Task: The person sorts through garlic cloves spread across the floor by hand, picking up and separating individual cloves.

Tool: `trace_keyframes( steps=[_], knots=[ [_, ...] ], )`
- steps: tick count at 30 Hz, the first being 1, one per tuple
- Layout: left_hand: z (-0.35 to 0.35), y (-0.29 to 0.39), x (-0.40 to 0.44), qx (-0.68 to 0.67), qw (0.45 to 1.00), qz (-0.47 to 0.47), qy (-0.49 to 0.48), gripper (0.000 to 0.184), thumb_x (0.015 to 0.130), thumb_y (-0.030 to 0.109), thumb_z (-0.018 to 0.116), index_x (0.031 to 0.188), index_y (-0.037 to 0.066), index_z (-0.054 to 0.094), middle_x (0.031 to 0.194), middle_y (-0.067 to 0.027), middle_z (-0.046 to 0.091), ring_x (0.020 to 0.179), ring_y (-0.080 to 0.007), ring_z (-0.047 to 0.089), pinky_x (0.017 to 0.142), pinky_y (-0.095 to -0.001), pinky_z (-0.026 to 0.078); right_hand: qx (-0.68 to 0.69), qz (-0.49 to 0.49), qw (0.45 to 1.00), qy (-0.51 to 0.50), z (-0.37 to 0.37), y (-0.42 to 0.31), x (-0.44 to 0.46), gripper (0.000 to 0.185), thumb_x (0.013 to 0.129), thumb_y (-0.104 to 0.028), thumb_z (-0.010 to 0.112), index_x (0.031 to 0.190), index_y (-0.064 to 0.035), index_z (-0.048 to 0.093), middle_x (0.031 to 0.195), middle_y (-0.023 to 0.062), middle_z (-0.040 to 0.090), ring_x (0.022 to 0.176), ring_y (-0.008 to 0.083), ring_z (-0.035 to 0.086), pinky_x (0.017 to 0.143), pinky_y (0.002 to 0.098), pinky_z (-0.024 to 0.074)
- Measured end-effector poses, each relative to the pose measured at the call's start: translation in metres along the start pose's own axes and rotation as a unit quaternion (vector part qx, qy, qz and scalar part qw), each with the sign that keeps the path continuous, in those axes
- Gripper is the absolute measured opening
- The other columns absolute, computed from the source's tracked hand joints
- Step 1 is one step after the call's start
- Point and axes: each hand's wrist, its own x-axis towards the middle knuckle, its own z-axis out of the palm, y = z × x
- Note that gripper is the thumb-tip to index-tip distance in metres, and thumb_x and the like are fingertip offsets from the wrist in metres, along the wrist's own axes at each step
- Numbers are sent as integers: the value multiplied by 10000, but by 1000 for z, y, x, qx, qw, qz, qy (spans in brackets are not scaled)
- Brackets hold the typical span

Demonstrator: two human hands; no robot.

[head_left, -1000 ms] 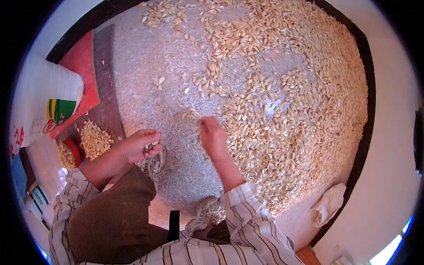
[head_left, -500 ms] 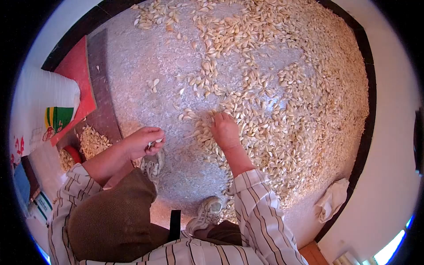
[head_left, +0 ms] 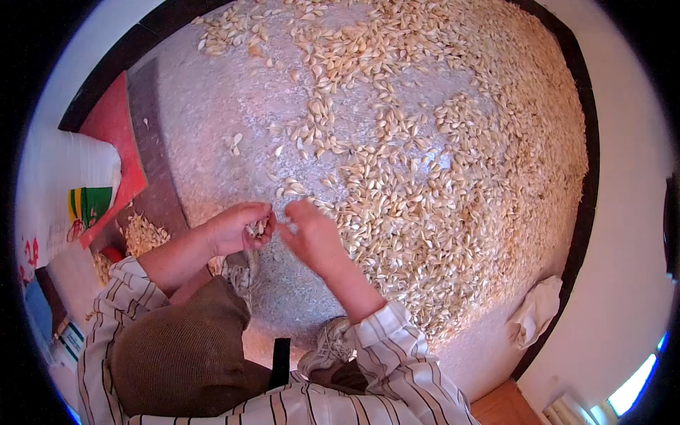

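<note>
My left hand (head_left: pixel 242 228) is curled closed over a few garlic cloves (head_left: pixel 261 227), whose pale ends show between the fingers. Close beside it on the right is my right hand (head_left: pixel 313 238), its fingers pinched together toward the left fingertips. Whatever sits in that pinch is hidden and blurred. Beyond and to the right of both hands, a wide spread of loose garlic cloves (head_left: pixel 411 212) covers much of the floor (head_left: pixel 205 134).
A smaller heap of cloves (head_left: pixel 145 235) lies left of my left forearm, near a white sack (head_left: pixel 85 159) and a red board (head_left: pixel 113 120). My shoes (head_left: pixel 329 347) rest on the floor below my hands. A crumpled pale cloth (head_left: pixel 536 312) lies at the right by the wall.
My right hand has come back from the clove spread, leftward and toward me, to meet my left hand. The left hand stays nearly in place, and the view has shifted slightly.
</note>
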Motion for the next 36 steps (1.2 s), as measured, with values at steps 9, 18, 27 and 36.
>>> trace_keyframes(
  steps=[9, 18, 27, 36],
  knots=[
    [-14, 3, 14, 43, 991, -40, -123, 225, 865, 279, 493, 784, 69, 485, 561, 35, 341, 431, -46, 292, 359, -177, 209, -227, 118, 962, 93, -41, 97, -2, 175, 703, -67, 568, 866, -46, 509, 934, 142, 494, 817, 332, 519, 653, 404, 445],
    [-3, 16, 15, 125, 988, -39, -80, 213, 859, 254, 508, 751, 73, 477, 507, 56, 313, 394, -39, 270, 345, -186, 197, -133, 126, 975, 126, -48, 106, -7, 154, 739, -58, 504, 892, -49, 506, 858, 167, 525, 759, 353, 536, 644, 424, 443],
    [-4, 17, 19, 130, 986, -52, -92, 233, 867, 283, 496, 803, 60, 477, 528, 58, 288, 414, -37, 240, 363, -190, 176, -182, 182, 961, 98, -45, 100, 29, 204, 731, -112, 525, 932, -77, 515, 888, 160, 530, 784, 342, 551, 642, 431, 454],
    [-7, 17, 23, 115, 988, -57, -83, 218, 871, 261, 487, 809, 52, 472, 538, 58, 304, 421, -38, 254, 363, -188, 179, -152, 197, 961, 120, -39, 112, 9, 139, 763, -150, 520, 867, -59, 507, 821, 149, 568, 720, 348, 562, 605, 438, 450]
  ],
)
